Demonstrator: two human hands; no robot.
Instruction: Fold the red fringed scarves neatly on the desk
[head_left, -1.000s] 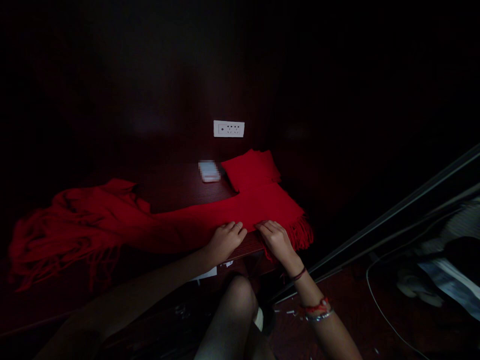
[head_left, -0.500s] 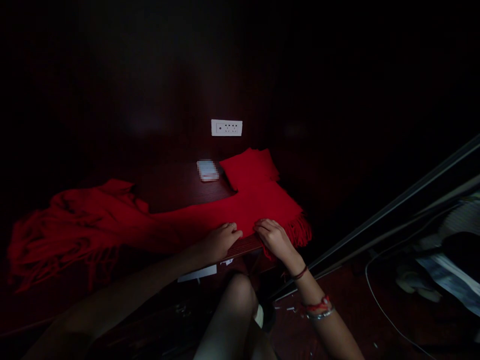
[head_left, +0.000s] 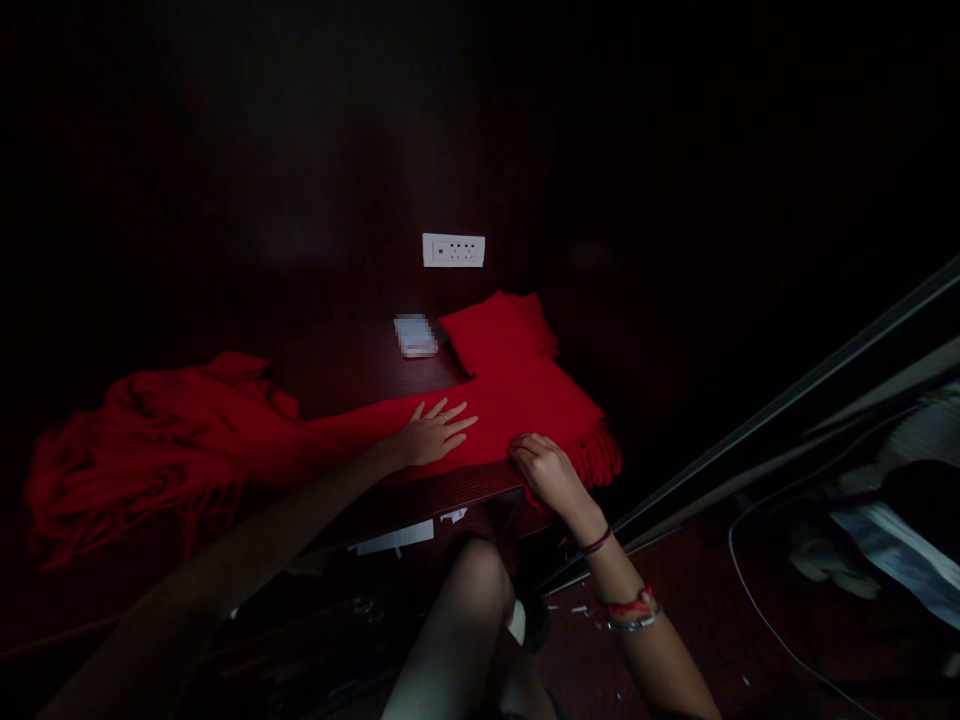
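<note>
A long red fringed scarf [head_left: 517, 395] stretches across the dark wooden desk [head_left: 345, 370]. Its left part lies bunched and crumpled; toward the right it is flatter, with fringe hanging at the right end. My left hand [head_left: 431, 437] rests on the flat middle stretch, palm down, fingers spread. At the desk's front edge, my right hand [head_left: 544, 467] has its fingers curled together on the scarf's near edge. A bit of red cloth hangs below that hand. Behind a folded piece of red cloth's left corner lies a flat, pale, pixelated object [head_left: 415, 336].
A white wall socket [head_left: 454, 251] sits on the dark back panel. Below the desk are a white paper strip [head_left: 395, 538] and my knee [head_left: 480, 575]. At right, a pale diagonal edge [head_left: 750, 440] runs past a white cable [head_left: 757, 610] on the floor.
My left hand has opened from a curled grip at the scarf's near edge and moved slightly up and left onto the cloth, fingers spread. My right hand stays nearly in place.
</note>
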